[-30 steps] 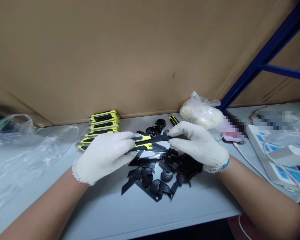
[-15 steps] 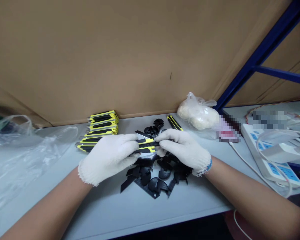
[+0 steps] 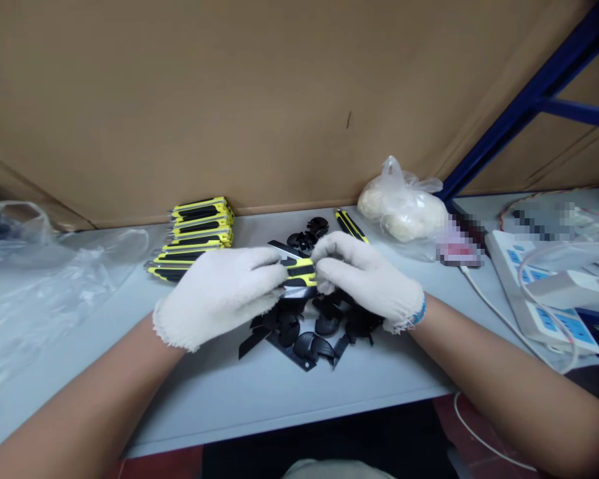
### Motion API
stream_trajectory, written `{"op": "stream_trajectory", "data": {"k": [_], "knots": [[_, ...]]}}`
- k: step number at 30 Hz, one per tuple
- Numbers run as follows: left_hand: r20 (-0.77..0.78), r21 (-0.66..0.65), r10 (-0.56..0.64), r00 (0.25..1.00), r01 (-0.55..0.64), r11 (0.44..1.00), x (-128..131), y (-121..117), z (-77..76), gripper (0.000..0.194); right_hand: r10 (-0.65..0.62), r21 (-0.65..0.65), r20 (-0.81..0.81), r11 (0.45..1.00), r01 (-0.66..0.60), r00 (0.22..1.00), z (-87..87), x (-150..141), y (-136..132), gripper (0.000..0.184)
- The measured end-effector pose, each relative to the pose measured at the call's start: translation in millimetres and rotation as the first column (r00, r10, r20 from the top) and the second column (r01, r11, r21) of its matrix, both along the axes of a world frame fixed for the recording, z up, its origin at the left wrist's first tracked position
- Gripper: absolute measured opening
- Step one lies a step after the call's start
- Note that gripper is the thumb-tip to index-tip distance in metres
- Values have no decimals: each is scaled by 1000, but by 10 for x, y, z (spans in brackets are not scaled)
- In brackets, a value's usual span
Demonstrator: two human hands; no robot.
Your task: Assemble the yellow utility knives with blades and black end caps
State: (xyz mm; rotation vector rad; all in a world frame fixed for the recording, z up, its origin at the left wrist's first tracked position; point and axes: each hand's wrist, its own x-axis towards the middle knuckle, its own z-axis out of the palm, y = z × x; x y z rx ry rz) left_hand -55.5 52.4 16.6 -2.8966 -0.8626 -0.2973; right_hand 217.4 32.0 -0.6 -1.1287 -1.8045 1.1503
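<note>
Both my hands wear white knit gloves and meet over a yellow and black utility knife point(image 3: 299, 271). My left hand point(image 3: 229, 289) is closed around one end of it. At the other end, my right hand point(image 3: 362, 276) pinches with thumb and fingers. Beneath the hands lies a pile of black blades and rounded black plastic parts point(image 3: 309, 342). A stack of matching utility knives point(image 3: 199, 229) sits to the left, behind my left hand. One more black and yellow knife point(image 3: 351, 225) lies behind my right hand. The fingertips partly cover the held knife.
Clear plastic bags point(image 3: 54, 286) spread over the left of the grey table point(image 3: 219, 406). A knotted bag with pale contents point(image 3: 404, 206) stands at the back right. A white power strip point(image 3: 544, 293) with cables and a blue metal frame point(image 3: 519, 100) are at the right. Cardboard point(image 3: 279, 100) walls the back.
The view has shifted so the table appears higher. Between my hands, the knife has turned slightly, and my right fingers have moved around its end. Both hands keep hold.
</note>
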Motion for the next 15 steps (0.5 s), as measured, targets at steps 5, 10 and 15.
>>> {"op": "stream_trajectory", "data": {"k": [5, 10, 15], "knots": [[55, 75, 144, 988, -148, 986, -156, 113, -22, 26, -145, 435, 521, 893, -115, 841, 64, 285, 97, 16], [92, 97, 160, 983, -169, 981, -231, 156, -28, 29, 7, 285, 784, 883, -371, 620, -17, 449, 214, 17], [83, 102, 126, 989, -134, 986, -215, 155, -51, 28, 80, 157, 814, 923, -351, 575, -85, 376, 214, 24]]}}
